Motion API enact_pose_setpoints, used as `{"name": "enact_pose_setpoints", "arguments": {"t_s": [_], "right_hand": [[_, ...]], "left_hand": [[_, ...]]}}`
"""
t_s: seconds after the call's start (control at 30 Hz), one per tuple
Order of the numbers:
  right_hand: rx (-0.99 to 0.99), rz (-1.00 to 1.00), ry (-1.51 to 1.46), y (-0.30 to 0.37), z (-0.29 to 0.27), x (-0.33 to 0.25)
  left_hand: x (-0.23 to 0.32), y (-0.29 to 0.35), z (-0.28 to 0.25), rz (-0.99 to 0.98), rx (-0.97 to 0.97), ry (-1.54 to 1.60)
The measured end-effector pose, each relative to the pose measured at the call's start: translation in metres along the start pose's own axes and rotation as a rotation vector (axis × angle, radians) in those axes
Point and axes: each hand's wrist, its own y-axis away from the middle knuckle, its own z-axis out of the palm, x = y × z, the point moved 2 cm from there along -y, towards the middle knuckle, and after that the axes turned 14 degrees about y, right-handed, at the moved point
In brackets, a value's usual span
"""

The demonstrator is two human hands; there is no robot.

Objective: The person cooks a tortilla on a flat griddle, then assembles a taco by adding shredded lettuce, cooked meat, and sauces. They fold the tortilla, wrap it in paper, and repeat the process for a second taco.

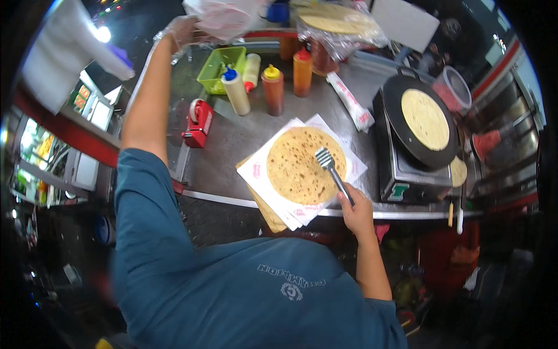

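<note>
My right hand (pixel 356 212) is closed around the dark handle of a basting brush (pixel 325 158) with a grey, ridged head. The brush head rests over a round browned flatbread (pixel 296 168), which lies on overlapping sheets of white printed paper (pixel 253 170) at the counter's near edge. Brown paper (pixel 268 216) sticks out beneath the sheets. At the far left my left hand (pixel 182 34), in a clear plastic glove, reaches to a white plastic bag (pixel 224 20). Its fingers are blurred against the bag, and I cannot tell whether they grip it.
Several squeeze bottles (pixel 273 90) stand beyond the flatbread, beside a green basket (pixel 224 61). A red tape dispenser (pixel 199 123) sits left, a wrapped roll (pixel 350 103) right of centre. A burner holds a black pan (pixel 401 125) with another flatbread (pixel 425 119). Stacked flatbreads (pixel 334 22) lie at the back.
</note>
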Motion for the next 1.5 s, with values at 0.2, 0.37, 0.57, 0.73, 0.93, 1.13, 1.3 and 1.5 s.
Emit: {"name": "enact_pose_setpoints", "arguments": {"t_s": [0.2, 0.37, 0.57, 0.73, 0.93, 1.13, 1.3, 1.5], "right_hand": [[0.057, 0.035, 0.011, 0.015, -0.008, -0.008], [0.058, 0.089, 0.051, 0.022, -0.019, 0.009], [0.122, 0.011, 0.12, 0.025, -0.022, 0.031], [-0.193, 0.675, -0.5, 0.031, -0.045, 0.055], [-0.065, 0.475, -0.31, 0.035, -0.054, 0.08], [-0.192, -0.281, -0.033, 0.02, 0.008, 0.007], [-0.152, -0.614, 0.049, 0.015, 0.051, 0.011], [-0.194, -0.566, -0.028, 0.009, 0.042, 0.022]], "left_hand": [[0.027, -0.118, -0.098, 0.108, 0.335, -1.283], [-0.003, -0.125, -0.074, 0.155, 0.416, -0.579], [-0.01, -0.057, -0.014, 0.218, 0.503, -0.213], [-0.061, 0.106, 0.035, 1.242, 0.427, -0.712], [-0.276, 0.318, 0.099, 0.404, 0.077, -0.586], [-0.33, 0.34, 0.102, 0.253, 0.24, -0.792], [-0.344, 0.302, 0.065, 0.49, 0.298, -1.1], [-0.327, 0.285, 0.061, 0.161, 0.232, -1.107]]}}
